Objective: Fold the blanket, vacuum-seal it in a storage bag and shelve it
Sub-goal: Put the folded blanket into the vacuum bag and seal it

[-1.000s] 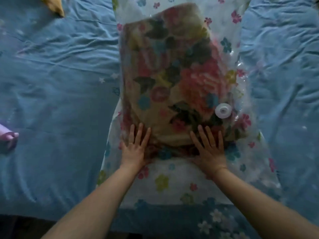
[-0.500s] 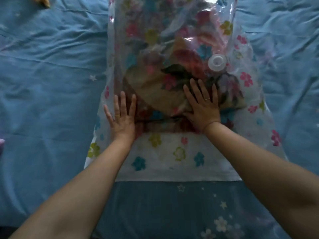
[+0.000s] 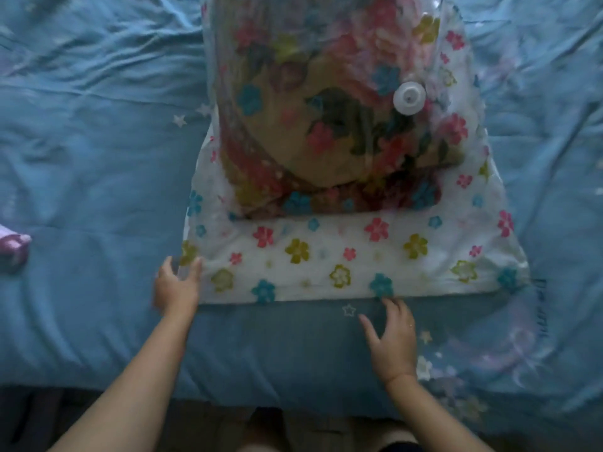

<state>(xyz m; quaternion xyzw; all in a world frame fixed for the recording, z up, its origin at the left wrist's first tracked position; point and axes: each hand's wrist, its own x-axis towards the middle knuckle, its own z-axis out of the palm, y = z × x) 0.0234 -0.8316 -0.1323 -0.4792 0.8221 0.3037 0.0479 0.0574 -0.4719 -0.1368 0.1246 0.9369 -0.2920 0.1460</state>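
Hands moved down from blanket (image 3: 310,151) to near edge of storage bag (image 3: 326,275) | blanket sits inside bag | right hand (image 3: 391,337) fingers wide | left hand (image 3: 177,285) at corner, can't tell grip

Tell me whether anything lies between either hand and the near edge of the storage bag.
Nothing visible does. The left hand touches the near left corner of the storage bag, and the right hand has its fingertips at the near edge. Only the blue bedsheet lies under them.

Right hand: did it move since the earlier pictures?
Yes. The right hand drew back from beside the valve to the near edge of the storage bag.
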